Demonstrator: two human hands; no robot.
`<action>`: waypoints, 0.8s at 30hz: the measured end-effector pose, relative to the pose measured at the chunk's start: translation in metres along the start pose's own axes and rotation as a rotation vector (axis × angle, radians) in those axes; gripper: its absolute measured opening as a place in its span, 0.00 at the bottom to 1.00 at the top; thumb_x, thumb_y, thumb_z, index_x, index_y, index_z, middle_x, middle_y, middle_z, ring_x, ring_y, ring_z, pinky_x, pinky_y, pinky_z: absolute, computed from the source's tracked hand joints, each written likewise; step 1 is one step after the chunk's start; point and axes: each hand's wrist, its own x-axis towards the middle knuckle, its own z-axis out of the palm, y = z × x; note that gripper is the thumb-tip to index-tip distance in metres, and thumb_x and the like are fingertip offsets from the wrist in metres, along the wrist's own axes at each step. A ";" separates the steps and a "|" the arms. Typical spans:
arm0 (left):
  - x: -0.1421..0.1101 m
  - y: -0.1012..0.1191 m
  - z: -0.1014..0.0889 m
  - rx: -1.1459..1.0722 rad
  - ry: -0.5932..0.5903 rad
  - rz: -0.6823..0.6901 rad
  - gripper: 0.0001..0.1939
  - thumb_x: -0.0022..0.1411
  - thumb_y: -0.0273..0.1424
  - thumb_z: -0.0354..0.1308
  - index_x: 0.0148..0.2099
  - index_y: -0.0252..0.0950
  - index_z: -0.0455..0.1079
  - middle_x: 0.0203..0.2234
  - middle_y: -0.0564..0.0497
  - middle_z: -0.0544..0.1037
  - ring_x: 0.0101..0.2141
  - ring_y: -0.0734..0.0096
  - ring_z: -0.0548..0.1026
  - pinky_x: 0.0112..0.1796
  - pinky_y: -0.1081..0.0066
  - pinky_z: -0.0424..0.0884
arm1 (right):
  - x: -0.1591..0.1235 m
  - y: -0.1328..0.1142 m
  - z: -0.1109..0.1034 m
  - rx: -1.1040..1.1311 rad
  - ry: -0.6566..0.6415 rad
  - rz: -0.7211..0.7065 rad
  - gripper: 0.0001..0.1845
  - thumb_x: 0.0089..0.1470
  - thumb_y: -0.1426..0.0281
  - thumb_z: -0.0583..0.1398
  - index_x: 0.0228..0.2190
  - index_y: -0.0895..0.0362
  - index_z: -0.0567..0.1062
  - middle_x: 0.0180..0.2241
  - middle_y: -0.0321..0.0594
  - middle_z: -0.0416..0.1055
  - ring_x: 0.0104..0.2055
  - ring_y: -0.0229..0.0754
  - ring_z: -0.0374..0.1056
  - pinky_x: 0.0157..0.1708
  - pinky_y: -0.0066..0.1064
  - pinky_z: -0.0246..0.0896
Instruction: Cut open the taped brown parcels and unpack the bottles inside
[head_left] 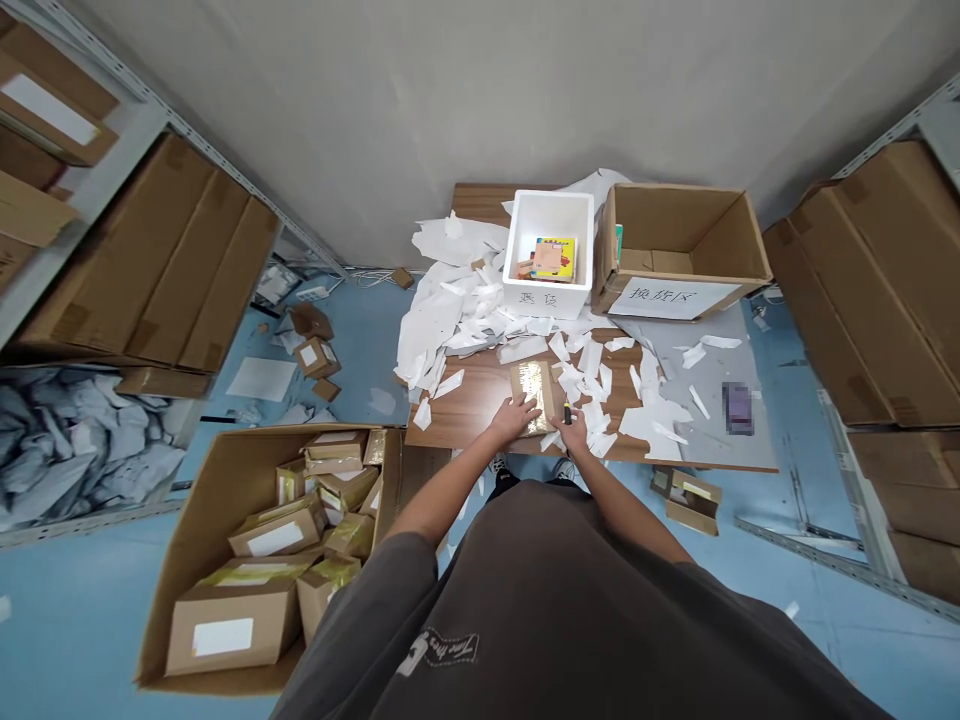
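Observation:
A small cardboard box point(531, 378) with shiny clear tape across its top lies near the front edge of the wooden table point(480, 430). My left hand point(516, 416) grips its left side, fingers over the top. At the box's right side, my right hand point(574, 432) is closed around a utility knife point(568, 412) with a black and yellow handle. The blade is too small to make out. Torn white paper scraps point(592, 385) lie close to my right hand.
Behind the box stand a white foam bin point(549, 300) holding small colourful packs and an open carton point(686, 250) with a handwritten label. A large carton point(225, 470) full of taped parcels is at my left. Shelves point(142, 130) with boxes flank both sides.

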 end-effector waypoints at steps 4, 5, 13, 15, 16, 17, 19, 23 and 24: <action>0.003 0.010 -0.001 0.054 -0.003 -0.073 0.17 0.70 0.26 0.60 0.58 0.40 0.77 0.56 0.38 0.79 0.61 0.47 0.70 0.60 0.51 0.64 | 0.022 -0.008 0.001 0.054 0.026 0.031 0.36 0.47 0.43 0.70 0.48 0.52 0.72 0.40 0.42 0.81 0.44 0.54 0.78 0.42 0.38 0.73; 0.003 0.012 -0.001 0.056 -0.012 -0.094 0.15 0.69 0.28 0.63 0.57 0.39 0.78 0.54 0.37 0.79 0.61 0.46 0.70 0.61 0.50 0.63 | 0.029 -0.012 0.002 0.048 0.040 0.038 0.36 0.46 0.44 0.70 0.48 0.52 0.72 0.40 0.43 0.81 0.44 0.54 0.78 0.43 0.38 0.73; -0.004 0.024 0.008 -0.104 0.043 -0.393 0.36 0.59 0.35 0.75 0.67 0.37 0.69 0.73 0.35 0.67 0.74 0.43 0.60 0.70 0.48 0.56 | 0.072 -0.073 0.019 -0.187 0.012 0.048 0.37 0.45 0.54 0.76 0.51 0.53 0.71 0.47 0.49 0.82 0.50 0.56 0.78 0.49 0.39 0.70; -0.002 0.024 0.007 -0.145 0.032 -0.453 0.37 0.59 0.33 0.75 0.67 0.37 0.68 0.72 0.35 0.68 0.74 0.44 0.61 0.71 0.48 0.55 | 0.073 -0.083 0.019 -0.229 -0.011 0.057 0.35 0.47 0.55 0.75 0.51 0.53 0.71 0.48 0.49 0.82 0.51 0.57 0.78 0.49 0.39 0.70; -0.001 0.024 0.006 -0.161 0.027 -0.473 0.38 0.58 0.32 0.75 0.68 0.37 0.68 0.72 0.35 0.68 0.74 0.44 0.61 0.72 0.49 0.55 | 0.073 -0.086 0.018 -0.230 -0.016 0.054 0.33 0.49 0.55 0.74 0.51 0.53 0.71 0.47 0.49 0.82 0.51 0.57 0.78 0.49 0.39 0.70; 0.001 0.023 0.005 -0.175 0.023 -0.488 0.39 0.58 0.32 0.76 0.68 0.36 0.67 0.71 0.34 0.69 0.74 0.44 0.61 0.72 0.49 0.55 | 0.071 -0.086 0.015 -0.213 -0.025 0.037 0.29 0.52 0.55 0.72 0.50 0.53 0.71 0.46 0.48 0.82 0.50 0.56 0.78 0.49 0.38 0.70; 0.004 0.023 0.004 -0.196 0.018 -0.510 0.42 0.57 0.31 0.77 0.69 0.33 0.66 0.69 0.31 0.71 0.73 0.44 0.63 0.72 0.51 0.55 | 0.064 -0.080 0.003 -0.144 -0.082 -0.039 0.21 0.60 0.53 0.65 0.47 0.53 0.73 0.43 0.45 0.82 0.47 0.52 0.79 0.48 0.37 0.71; 0.005 0.021 0.006 -0.222 0.032 -0.522 0.48 0.54 0.30 0.78 0.72 0.30 0.61 0.65 0.26 0.74 0.72 0.42 0.65 0.70 0.52 0.57 | 0.043 -0.055 -0.032 -0.143 -0.423 -0.209 0.22 0.71 0.49 0.52 0.39 0.52 0.75 0.34 0.38 0.80 0.36 0.46 0.77 0.40 0.32 0.70; 0.005 0.021 0.007 -0.224 0.041 -0.520 0.50 0.53 0.30 0.79 0.73 0.30 0.60 0.65 0.26 0.74 0.72 0.41 0.65 0.70 0.51 0.57 | 0.039 -0.050 -0.040 -0.214 -0.501 -0.229 0.23 0.73 0.50 0.51 0.38 0.52 0.75 0.33 0.38 0.79 0.36 0.46 0.77 0.40 0.31 0.69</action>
